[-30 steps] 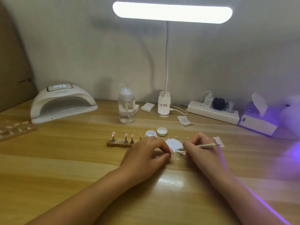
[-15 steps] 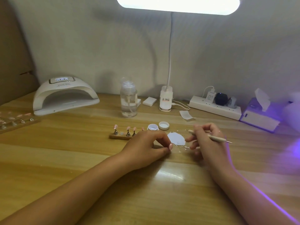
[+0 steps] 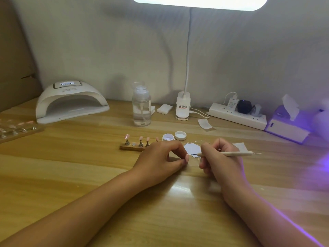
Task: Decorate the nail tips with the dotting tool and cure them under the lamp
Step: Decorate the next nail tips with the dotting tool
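Spreading out under everything, the wooden table (image 3: 71,175) takes both forearms. Over it glows the desk lamp (image 3: 199,1), its white stalk dropping to a base by the wall. Far left sits the curing lamp (image 3: 71,102), mouth facing us, well apart from the hands. Far right, the power strip (image 3: 236,116) and, just beside it, the tissue box (image 3: 286,129) in a purple glow. A clear bottle (image 3: 141,111) stands upright between the two lamps. Now the left hand (image 3: 160,157): fingers curled, thumb and forefinger nearly meeting, though I cannot tell whether anything is between them. The right hand (image 3: 219,161) rests just beside it. Behind the left knuckles is the wooden holder (image 3: 131,147) with pink nail tips (image 3: 141,138) on its pegs. Between the hands, a white patch (image 3: 192,148); behind that, a small open jar (image 3: 167,137) touching its lid (image 3: 180,135). And the dotting tool (image 3: 231,154): gripped in the right hand's curled fingers, lying almost level, its point touching the patch's near edge
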`<control>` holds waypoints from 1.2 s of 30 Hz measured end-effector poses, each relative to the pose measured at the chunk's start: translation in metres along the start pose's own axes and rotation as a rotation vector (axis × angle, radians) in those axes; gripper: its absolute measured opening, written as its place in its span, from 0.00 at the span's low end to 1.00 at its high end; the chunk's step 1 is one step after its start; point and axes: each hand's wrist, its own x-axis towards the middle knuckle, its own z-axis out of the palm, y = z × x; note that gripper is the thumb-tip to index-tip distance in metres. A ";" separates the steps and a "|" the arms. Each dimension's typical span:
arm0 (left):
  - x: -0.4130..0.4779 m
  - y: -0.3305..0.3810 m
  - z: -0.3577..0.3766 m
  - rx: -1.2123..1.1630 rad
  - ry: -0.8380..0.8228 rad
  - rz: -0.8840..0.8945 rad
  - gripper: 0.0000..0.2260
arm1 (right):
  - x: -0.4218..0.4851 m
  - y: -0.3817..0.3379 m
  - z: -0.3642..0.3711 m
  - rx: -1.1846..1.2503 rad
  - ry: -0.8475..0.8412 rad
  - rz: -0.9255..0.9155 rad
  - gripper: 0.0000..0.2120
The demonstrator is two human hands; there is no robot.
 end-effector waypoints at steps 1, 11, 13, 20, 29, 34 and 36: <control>0.000 0.000 0.000 -0.002 0.001 -0.005 0.08 | -0.001 0.000 0.001 -0.011 -0.013 -0.010 0.13; 0.000 0.000 -0.001 0.008 -0.003 -0.003 0.09 | 0.000 0.003 0.002 -0.034 -0.093 -0.019 0.11; 0.000 0.000 -0.001 0.009 -0.004 0.003 0.09 | 0.000 0.003 0.002 -0.038 -0.095 -0.020 0.11; 0.001 0.000 -0.001 0.024 -0.001 0.013 0.12 | 0.000 0.001 0.003 -0.043 -0.109 -0.011 0.08; 0.001 -0.001 0.000 -0.006 -0.001 0.005 0.09 | 0.001 0.005 0.001 -0.060 -0.113 -0.030 0.10; 0.001 -0.002 0.000 -0.019 0.006 0.010 0.08 | 0.001 0.004 0.001 -0.030 -0.096 -0.043 0.09; 0.001 -0.002 0.000 -0.012 0.004 0.011 0.09 | 0.001 0.004 0.001 -0.038 -0.101 -0.040 0.10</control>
